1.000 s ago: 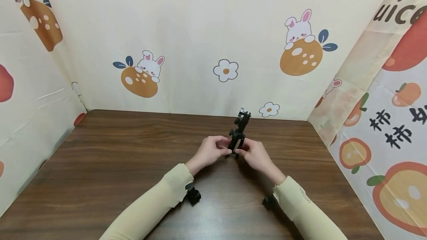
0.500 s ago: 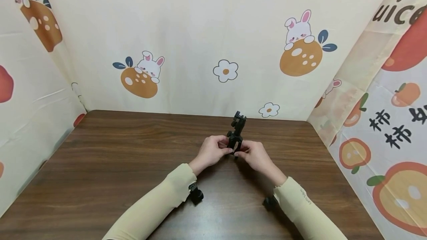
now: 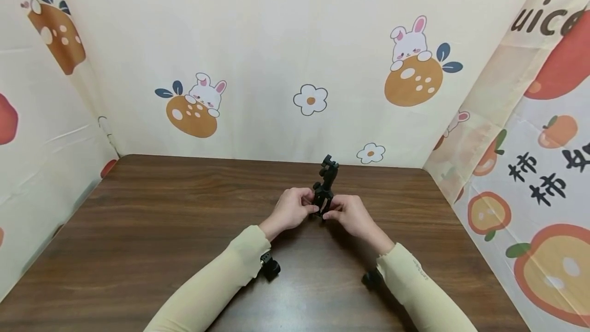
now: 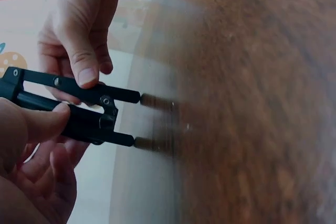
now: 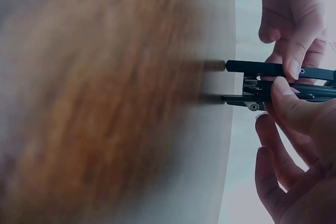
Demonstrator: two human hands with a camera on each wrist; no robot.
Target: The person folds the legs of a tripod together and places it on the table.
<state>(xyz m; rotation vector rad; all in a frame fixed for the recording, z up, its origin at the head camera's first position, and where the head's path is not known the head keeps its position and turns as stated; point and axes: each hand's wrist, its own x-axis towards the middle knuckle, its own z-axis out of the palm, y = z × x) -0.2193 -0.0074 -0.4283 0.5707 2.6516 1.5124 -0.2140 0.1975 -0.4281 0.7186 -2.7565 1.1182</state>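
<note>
A small black tripod (image 3: 328, 177) with a clamp-like head stands near the back of the table, leaning slightly right. From the left my left hand (image 3: 291, 209) pinches its lower legs; from the right my right hand (image 3: 352, 215) does the same. In the left wrist view, the left thumb (image 4: 44, 121) lies along the central part and the right thumb presses an outer leg (image 4: 79, 86). The right wrist view has both thumbs on the legs close together, the leg tips (image 5: 226, 65) right at the tabletop. The legs are drawn in, only narrowly spread.
The brown wooden table (image 3: 184, 209) ends at a printed cloth backdrop (image 3: 258, 40) just behind the tripod. Cloth also hangs along the left and right sides. A small black camera (image 3: 270, 268) is strapped under the left wrist, with another (image 3: 371, 279) at the right wrist.
The tripod has turned a little and its head has shifted left and slightly down. Its legs look closer together than before. Both hands keep their hold on it.
</note>
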